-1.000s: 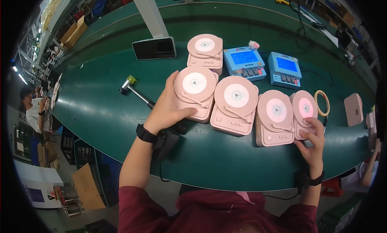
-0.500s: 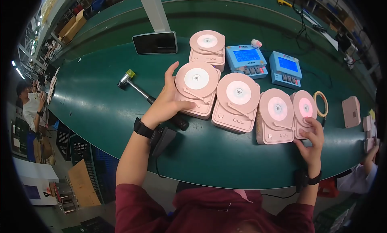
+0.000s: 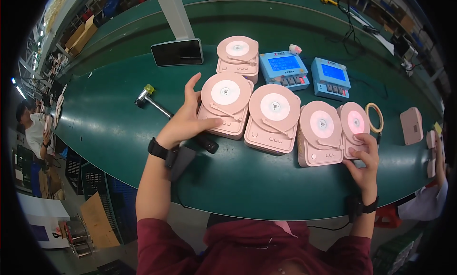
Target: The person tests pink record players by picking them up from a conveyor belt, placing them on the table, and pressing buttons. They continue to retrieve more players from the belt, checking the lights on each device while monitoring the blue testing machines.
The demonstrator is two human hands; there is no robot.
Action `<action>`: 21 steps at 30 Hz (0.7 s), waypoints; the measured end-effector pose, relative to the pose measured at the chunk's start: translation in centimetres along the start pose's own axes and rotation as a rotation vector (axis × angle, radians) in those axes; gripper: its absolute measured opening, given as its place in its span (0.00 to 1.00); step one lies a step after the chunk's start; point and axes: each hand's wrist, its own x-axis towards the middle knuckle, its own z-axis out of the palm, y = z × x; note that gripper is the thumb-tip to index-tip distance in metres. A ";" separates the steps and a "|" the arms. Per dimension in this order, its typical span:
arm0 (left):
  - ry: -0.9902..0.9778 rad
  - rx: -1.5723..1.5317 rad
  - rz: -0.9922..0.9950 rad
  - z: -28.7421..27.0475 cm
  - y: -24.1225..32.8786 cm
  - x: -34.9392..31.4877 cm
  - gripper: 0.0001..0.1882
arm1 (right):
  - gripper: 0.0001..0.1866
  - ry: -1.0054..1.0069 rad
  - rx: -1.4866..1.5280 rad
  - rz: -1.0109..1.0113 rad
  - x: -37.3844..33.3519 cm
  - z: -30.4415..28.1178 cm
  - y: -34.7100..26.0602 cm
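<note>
Several pink toy record players stand on the green table. My left hand (image 3: 184,119) is spread at the left side of one record player (image 3: 225,91), its thumb on the front controls and one finger raised clear. A second player (image 3: 274,107) stands right of it, and a third (image 3: 322,124) farther right. My right hand (image 3: 364,163) is curled at the front of the rightmost player (image 3: 354,119), fingertips on its top and thumb by its near corner. Another player (image 3: 237,49) stands behind the left one.
Two blue testers with lit screens (image 3: 284,64) (image 3: 332,74) stand behind the row. A dark phone (image 3: 177,52) leans by a post. A hammer (image 3: 156,104) and dark cylinder (image 3: 208,144) lie left. A tape roll (image 3: 374,118) and pink casing (image 3: 411,126) are at right. People sit at both sides.
The whole view has shifted slightly, so the players and testers appear a little farther left. Both hands keep nearly the same places on the same two players.
</note>
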 end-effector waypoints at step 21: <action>-0.077 -0.237 -0.067 -2.6 -1.4 0.5 0.52 | 0.22 0.018 -0.005 -0.005 0.0 0.0 -0.1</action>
